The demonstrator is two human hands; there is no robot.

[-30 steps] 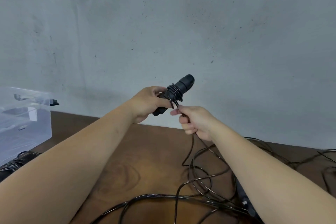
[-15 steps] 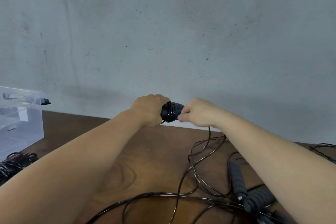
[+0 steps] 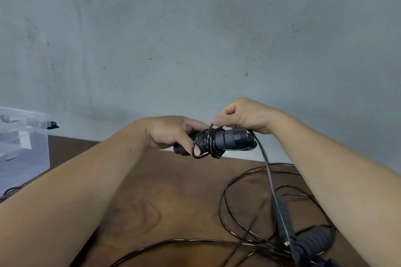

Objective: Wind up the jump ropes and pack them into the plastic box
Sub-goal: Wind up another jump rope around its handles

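Note:
My left hand (image 3: pixel 173 133) grips a black jump rope handle (image 3: pixel 230 140) held level above the brown table (image 3: pixel 173 191). Thin black rope (image 3: pixel 206 144) is wound in several turns round the handle. My right hand (image 3: pixel 243 116) is just above the handle's right end and pinches the rope, which runs down from there to loose loops (image 3: pixel 249 180) on the table. The clear plastic box (image 3: pixel 21 147) stands at the far left.
Two more black ribbed handles (image 3: pixel 308 243) lie among tangled rope at the lower right of the table. A bit of coiled rope (image 3: pixel 9 191) shows beside the box at the left edge. A grey wall rises right behind the table.
My right hand has carried the rope up and over the handle from below to above it, adding a turn. The handle now lies level and points right.

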